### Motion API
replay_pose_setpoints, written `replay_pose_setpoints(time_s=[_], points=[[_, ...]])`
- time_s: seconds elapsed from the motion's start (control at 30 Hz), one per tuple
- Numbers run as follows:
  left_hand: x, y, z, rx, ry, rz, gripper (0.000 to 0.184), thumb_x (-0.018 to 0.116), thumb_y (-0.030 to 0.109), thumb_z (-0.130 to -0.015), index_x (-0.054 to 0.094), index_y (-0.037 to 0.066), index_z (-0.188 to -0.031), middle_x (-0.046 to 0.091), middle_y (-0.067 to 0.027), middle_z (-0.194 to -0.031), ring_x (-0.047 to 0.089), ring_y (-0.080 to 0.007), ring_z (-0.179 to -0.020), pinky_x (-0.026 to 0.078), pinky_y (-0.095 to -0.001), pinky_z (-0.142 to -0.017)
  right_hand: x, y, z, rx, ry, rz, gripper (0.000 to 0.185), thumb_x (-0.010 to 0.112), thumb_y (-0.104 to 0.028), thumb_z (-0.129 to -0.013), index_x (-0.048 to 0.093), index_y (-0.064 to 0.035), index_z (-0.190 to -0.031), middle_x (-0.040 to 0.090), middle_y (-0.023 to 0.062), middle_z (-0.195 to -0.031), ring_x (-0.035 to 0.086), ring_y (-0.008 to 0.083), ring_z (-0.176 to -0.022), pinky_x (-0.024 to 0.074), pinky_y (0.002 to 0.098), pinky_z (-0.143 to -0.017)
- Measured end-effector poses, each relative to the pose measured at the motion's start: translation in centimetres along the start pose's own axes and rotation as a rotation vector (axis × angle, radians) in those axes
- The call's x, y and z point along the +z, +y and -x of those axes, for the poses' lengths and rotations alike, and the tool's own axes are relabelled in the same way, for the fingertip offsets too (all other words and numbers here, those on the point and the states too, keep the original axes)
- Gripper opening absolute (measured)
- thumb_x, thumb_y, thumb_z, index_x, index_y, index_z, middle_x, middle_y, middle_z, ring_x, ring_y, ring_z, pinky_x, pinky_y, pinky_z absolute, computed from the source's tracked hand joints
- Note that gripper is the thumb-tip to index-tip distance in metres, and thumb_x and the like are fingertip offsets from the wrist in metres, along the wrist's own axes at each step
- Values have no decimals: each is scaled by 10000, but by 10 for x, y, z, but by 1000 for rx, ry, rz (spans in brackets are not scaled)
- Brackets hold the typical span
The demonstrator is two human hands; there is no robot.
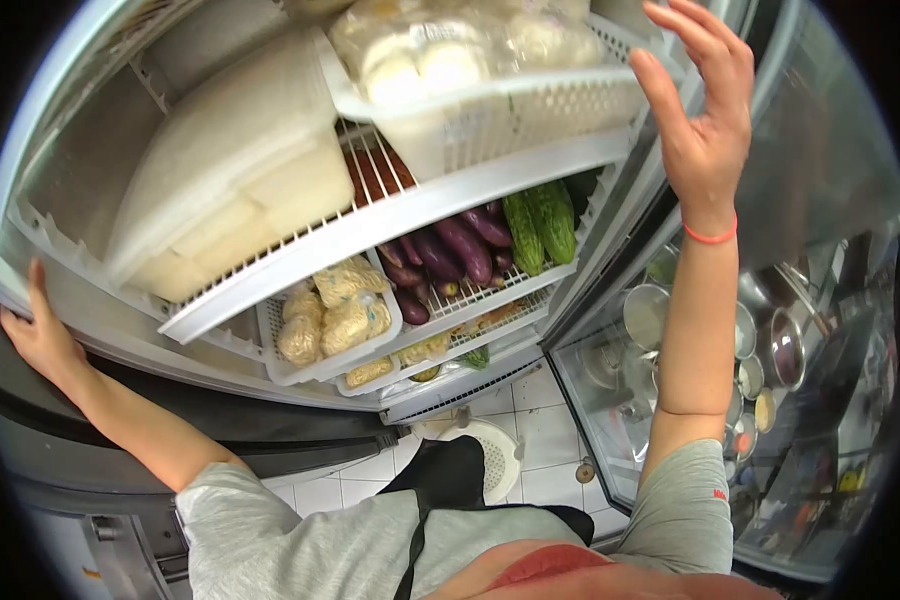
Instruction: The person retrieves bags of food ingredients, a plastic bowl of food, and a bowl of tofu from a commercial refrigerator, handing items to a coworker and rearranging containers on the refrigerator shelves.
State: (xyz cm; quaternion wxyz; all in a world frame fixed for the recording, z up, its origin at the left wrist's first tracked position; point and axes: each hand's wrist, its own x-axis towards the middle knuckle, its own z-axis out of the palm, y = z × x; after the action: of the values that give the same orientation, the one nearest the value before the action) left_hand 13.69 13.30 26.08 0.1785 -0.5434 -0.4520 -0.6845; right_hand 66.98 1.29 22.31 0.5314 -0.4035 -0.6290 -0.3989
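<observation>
My left hand (45,340) rests against the left edge of the open refrigerator (80,285), its visible fingers apart. My right hand (705,130) is raised at the refrigerator's right side, fingers spread, holding nothing. Close to it is a white perforated basket (530,115) on the upper shelf, with clear plastic bags (470,45) of round white items inside. Left of that basket stands a large lidded container (240,180) of pale blocks. On a lower shelf lie purple eggplants (460,250) and green bitter gourds (542,225).
A white basket (390,335) holds bagged pale yellow food (335,315). The glass door (600,430) stands open on the right, with metal bowls (645,315) visible through or reflected in it. Below, a white perforated stool (500,455) stands on the tiled floor (550,440).
</observation>
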Motion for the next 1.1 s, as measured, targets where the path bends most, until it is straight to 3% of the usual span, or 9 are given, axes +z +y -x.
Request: replay_pose_setpoints(time_s=[0.03,0.13,0.2,0.3,0.37,0.47,0.7,0.8,1.1], points=[[2,2,5,-44,31,39,592,769,214,-756,491,-105,-1170,595,-172,-1097,570,-225,-984,454,-312,-878,-2,19,-6,-112,9,87,291,691,-142,-784,636,-67,-1059,579,98,-1062,544,244,-990,435,335,-856],[3,13,15,-83,54,99,572,753,178,-783,462,-84,-1199,557,-171,-1137,540,-217,-1009,422,-310,-911,1,16,-8,71,-164,-83,278,691,-115,-774,637,-59,-1042,565,140,-1102,539,282,-1036,431,354,-887],[7,29,22,-98,72,115,571,739,169,-799,441,-96,-1207,535,-184,-1156,513,-215,-1046,408,-319,-919,11,18,10,230,-285,-105,262,653,-196,-810,639,-69,-1039,559,129,-1117,541,290,-1032,388,378,-946],[3,38,22,-170,45,-50,574,731,163,-808,422,-92,-1219,515,-187,-1170,503,-229,-1065,398,-330,-937,22,19,16,150,-283,59,268,602,-300,-832,641,-69,-964,581,101,-1022,547,277,-951,348,413,-948],[5,31,25,-168,67,34,572,729,158,-811,416,-90,-1221,509,-190,-1171,500,-237,-1068,393,-336,-944,22,23,20,239,-284,25,287,557,-357,-838,622,-78,-857,579,66,-880,527,261,-861,317,419,-924],[4,29,27,-197,63,81,570,726,149,-813,405,-80,-1224,494,-201,-1181,496,-250,-1075,387,-348,-951,29,19,18,271,-218,41,260,552,-338,-833,592,-86,-784,553,51,-780,502,253,-810,320,413,-882],[-2,38,27,-290,-48,68,562,725,134,-809,377,-52,-1210,490,-215,-1184,504,-268,-1072,394,-366,-946,19,14,6,338,-332,32,260,531,-346,-845,586,-94,-809,556,45,-834,513,246,-879,297,428,-942],[-6,53,21,-428,-105,60,563,740,137,-795,375,-32,-1189,504,-194,-1123,526,-249,-1000,431,-344,-873,12,10,3,385,-429,25,249,527,-340,-853,587,-99,-840,557,41,-882,512,246,-940,274,456,-987],[-9,56,20,-372,-134,94,558,741,132,-789,368,-29,-1171,511,-193,-1093,550,-271,-993,458,-364,-849,6,-1,-9,557,-577,18,215,548,-291,-850,606,-93,-909,562,66,-973,499,258,-1052,202,502,-1066]])
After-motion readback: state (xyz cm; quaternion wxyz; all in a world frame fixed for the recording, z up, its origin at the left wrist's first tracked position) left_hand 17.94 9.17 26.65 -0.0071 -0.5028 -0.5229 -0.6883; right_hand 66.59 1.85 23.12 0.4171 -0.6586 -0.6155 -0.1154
